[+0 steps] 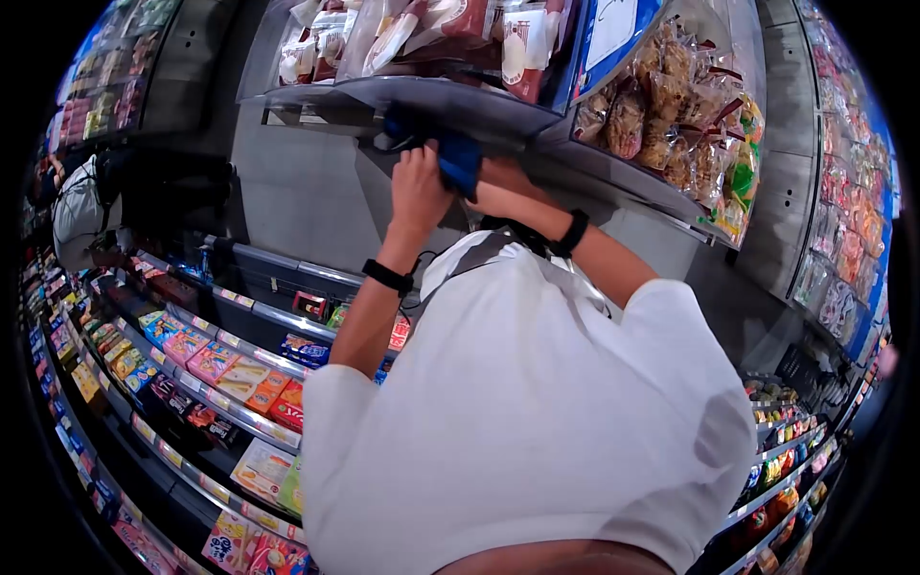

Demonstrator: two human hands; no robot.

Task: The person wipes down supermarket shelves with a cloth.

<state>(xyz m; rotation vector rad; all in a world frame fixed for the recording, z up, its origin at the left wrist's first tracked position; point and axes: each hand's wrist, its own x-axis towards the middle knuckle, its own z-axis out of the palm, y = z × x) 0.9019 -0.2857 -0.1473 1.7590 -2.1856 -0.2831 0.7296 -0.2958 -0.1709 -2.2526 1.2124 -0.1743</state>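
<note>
A dark blue cloth [461, 165] is bunched up in front of me, just below the front edge of the clear bins. My left hand [420, 184] grips it from the left, fingers curled in and pressed together. From the other side, my right hand [495, 188] meets the same cloth; its fingers are hidden behind the fabric. A black band is on each wrist. The far end of the cloth falls in the shadow under the bin, so its full shape is hard to make out.
Overhead are a clear bin [383, 93] of red-and-white packets and another with wrapped brown snacks [661, 105]. Shelves of boxed sweets [216, 362] run along the left, more shelves at right [781, 470]. A person with a white bag [84, 213] stands far left.
</note>
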